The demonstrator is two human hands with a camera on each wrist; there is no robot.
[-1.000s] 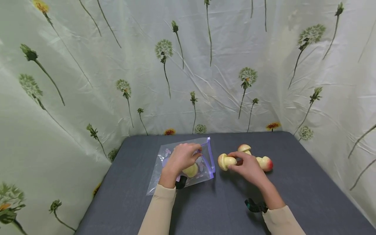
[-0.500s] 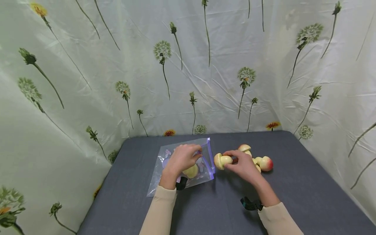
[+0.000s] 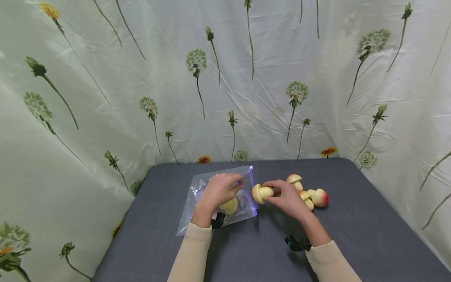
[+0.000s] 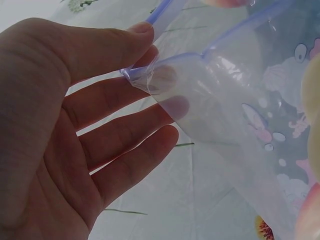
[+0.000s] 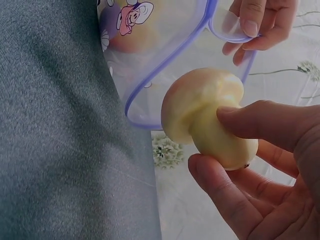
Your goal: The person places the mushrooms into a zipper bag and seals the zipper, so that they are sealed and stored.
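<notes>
Mushroom (image 3: pixel 262 193) in right fingers (image 5: pixel 272 120), bag (image 3: pixel 243 201) in left fingers (image 4: pixel 127 131), dark table (image 3: pixel 253 250), flowered curtain (image 3: pixel 243 94) beyond.

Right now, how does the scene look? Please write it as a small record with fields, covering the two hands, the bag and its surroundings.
left hand: left hand pinches the bag's edge near its mouth
right hand: right hand holds a mushroom-shaped piece by its stem, cap toward the bag
bag: clear printed bag with purple zip, mouth open
bag contents: at least one pale piece
loose pieces: red-tinged cluster, beyond the right hand
surface: dark table
backdrop: dandelion-print cloth
</notes>
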